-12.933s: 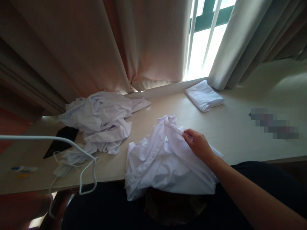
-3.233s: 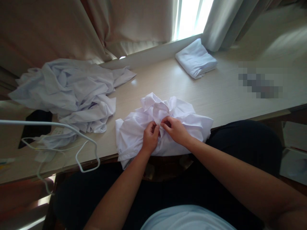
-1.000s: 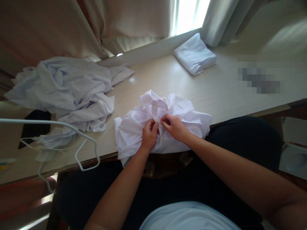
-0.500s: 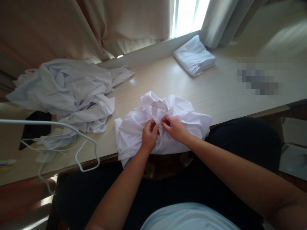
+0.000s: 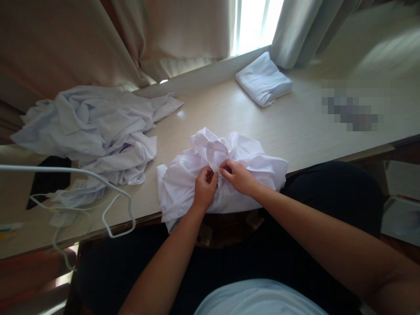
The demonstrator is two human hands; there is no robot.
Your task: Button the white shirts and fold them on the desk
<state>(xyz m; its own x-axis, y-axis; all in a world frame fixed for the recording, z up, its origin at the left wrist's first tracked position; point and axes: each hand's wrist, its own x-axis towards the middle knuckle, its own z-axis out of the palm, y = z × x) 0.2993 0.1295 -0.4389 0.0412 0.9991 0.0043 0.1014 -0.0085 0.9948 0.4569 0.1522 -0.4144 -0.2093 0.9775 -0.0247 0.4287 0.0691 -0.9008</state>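
Presently both hands work at the middle of a crumpled white shirt (image 5: 226, 175) lying at the near edge of the table (image 5: 295, 131), part of it hanging over the edge. The left hand (image 5: 204, 189) and right hand (image 5: 238, 176) are each closed in a fingertip pinch on a narrow strip of the fabric between them, almost touching; the close, two-handed pinch suits fine work on a small detail, likely a button, though the detail itself is too small to tell.

To the left lies a loose pile (image 5: 95, 131) of pale garments, well apart from the shirt. A white hanger (image 5: 111, 197) and cable sit at the near left edge, over a dark flat object (image 5: 49, 179). A folded white cloth (image 5: 264, 81) rests at the far side by the curtains (image 5: 131, 39). Nothing obstructs the hands.
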